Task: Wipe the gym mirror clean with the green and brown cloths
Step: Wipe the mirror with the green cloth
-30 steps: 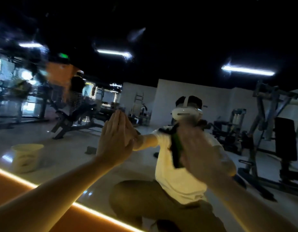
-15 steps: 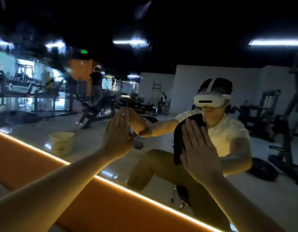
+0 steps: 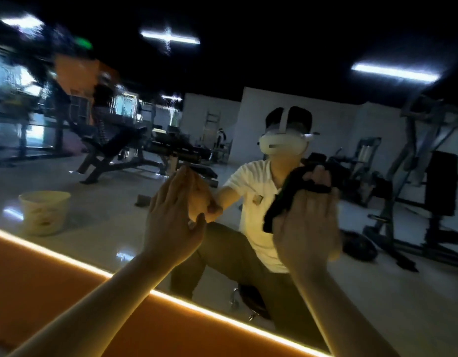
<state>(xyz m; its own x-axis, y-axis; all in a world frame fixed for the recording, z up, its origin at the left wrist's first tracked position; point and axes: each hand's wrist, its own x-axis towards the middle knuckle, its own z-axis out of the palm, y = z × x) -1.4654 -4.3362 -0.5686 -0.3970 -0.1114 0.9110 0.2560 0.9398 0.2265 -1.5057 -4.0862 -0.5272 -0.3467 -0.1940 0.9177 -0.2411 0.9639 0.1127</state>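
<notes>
1. Here, with the right hand, fingers straight, pressing a dark cloth flat against the mirror.
2. Resting the left hand on the mirror nearby, fingers together, holding nothing.
3. Soft, light, limp; possibly the green one. Best pinned under the palm, mid-cloth.

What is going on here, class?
Someone crouches at a gym mirror, wiping it. The right hand presses a dark cloth flat against the glass. The left hand lies flat on the glass too; any cloth under it is hidden. A pale bucket shows in the reflection.
</notes>
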